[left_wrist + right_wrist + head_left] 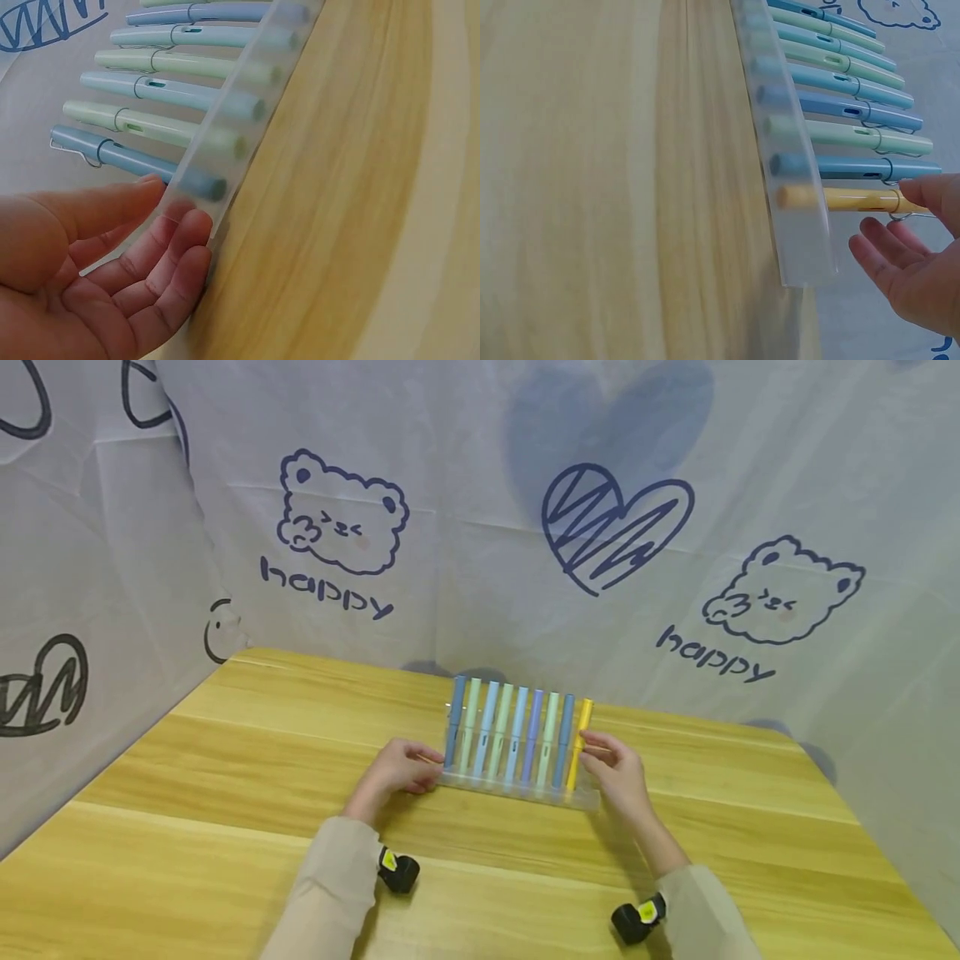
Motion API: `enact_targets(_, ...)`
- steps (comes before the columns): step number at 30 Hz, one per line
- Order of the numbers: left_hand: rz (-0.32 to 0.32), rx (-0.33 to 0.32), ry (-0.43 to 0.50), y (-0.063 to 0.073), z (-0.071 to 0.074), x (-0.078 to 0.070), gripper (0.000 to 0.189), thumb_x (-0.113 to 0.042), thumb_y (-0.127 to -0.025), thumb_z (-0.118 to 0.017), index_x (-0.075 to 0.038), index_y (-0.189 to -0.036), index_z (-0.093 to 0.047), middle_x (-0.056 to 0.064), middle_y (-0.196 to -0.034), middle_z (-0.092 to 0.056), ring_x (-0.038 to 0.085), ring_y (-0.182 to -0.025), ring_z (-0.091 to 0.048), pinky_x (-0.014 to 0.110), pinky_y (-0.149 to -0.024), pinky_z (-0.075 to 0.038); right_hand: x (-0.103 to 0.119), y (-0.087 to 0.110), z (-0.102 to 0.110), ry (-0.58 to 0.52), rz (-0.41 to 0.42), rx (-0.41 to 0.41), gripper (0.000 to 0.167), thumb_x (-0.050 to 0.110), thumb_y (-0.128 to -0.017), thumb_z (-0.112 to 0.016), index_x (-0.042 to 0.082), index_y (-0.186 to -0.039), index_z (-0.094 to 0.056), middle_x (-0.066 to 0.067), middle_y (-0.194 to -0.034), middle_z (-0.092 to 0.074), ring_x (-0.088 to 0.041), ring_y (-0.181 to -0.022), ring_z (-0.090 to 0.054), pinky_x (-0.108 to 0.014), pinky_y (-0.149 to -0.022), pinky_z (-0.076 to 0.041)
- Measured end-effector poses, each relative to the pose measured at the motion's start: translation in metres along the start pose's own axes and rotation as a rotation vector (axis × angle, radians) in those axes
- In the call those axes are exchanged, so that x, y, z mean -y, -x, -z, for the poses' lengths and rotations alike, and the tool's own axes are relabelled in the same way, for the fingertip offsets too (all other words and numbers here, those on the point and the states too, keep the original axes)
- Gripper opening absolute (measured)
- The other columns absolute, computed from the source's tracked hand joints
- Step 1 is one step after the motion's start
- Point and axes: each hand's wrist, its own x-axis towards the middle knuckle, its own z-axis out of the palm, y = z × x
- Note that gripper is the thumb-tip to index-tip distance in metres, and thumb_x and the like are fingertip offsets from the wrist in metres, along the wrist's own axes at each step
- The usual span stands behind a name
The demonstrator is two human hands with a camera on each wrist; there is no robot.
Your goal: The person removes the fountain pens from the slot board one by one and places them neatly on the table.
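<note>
A clear pen rack (517, 789) stands on the wooden table, holding a row of capped fountain pens in blue, green and purple, with a yellow fountain pen (581, 743) at its right end. My left hand (397, 770) grips the rack's left end beside a dark blue pen (142, 161); in the left wrist view its fingers curl at the rack's edge, the thumb above. At the other end, my right hand (617, 768) pinches the yellow pen near its cap. The right wrist view shows the thumb on that pen (862, 199), whose lower end sits in the rack.
Behind the table (225, 777) hangs a pale cloth (465, 568) printed with bears, hearts and the word happy. Another cloth side (135, 568) borders the left. Each wrist carries a small black camera (400, 874).
</note>
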Motion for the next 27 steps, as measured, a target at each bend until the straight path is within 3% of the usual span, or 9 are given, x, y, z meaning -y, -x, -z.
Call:
enact_targets(6, 0.015, -0.032, 0.028, -0.002, -0.003, 0.002, 0.017, 0.002, -0.08, -0.063, 0.009, -0.095, -0.062, 0.01, -0.068, -0.063, 0.015, -0.056, -0.059, 0.028, -0.054, -0.054, -0.001, -0.004, -0.003, 0.022, 0.0, -0.001, 0.032, -0.013, -0.079, -0.058, -0.012, -0.111, -0.054, -0.026, -0.11, -0.054, -0.034, -0.096, -0.056, -0.019, -0.073, -0.052)
enact_targets(14, 0.027, -0.037, 0.07, -0.003, -0.004, 0.004, 0.016, 0.005, -0.079, -0.062, 0.011, -0.095, -0.062, 0.011, -0.066, -0.063, 0.014, -0.053, -0.058, 0.026, -0.052, -0.054, -0.001, -0.007, -0.005, 0.041, -0.044, -0.005, 0.033, -0.013, -0.078, -0.059, -0.009, -0.111, -0.056, -0.022, -0.109, -0.053, -0.014, -0.082, -0.061, -0.025, -0.067, -0.055)
enact_targets(22, 0.042, -0.019, 0.133, -0.004, -0.003, 0.008, 0.019, 0.005, -0.08, -0.061, 0.011, -0.098, -0.061, 0.013, -0.068, -0.064, 0.015, -0.053, -0.06, 0.026, -0.053, -0.055, -0.006, -0.007, -0.006, 0.127, 0.007, -0.035, 0.024, -0.014, -0.074, -0.063, -0.009, -0.097, -0.06, -0.02, -0.107, -0.057, -0.016, -0.071, -0.061, -0.026, -0.057, -0.056)
enact_targets(27, 0.036, -0.004, 0.181, -0.005, -0.002, 0.012, 0.021, 0.005, -0.081, -0.061, 0.012, -0.1, -0.06, 0.014, -0.071, -0.064, 0.015, -0.055, -0.061, 0.024, -0.053, -0.055, -0.005, -0.008, -0.007, 0.153, 0.039, -0.041, 0.024, -0.015, -0.073, -0.064, -0.009, -0.095, -0.059, -0.021, -0.103, -0.058, -0.01, -0.066, -0.06, -0.029, -0.055, -0.056)
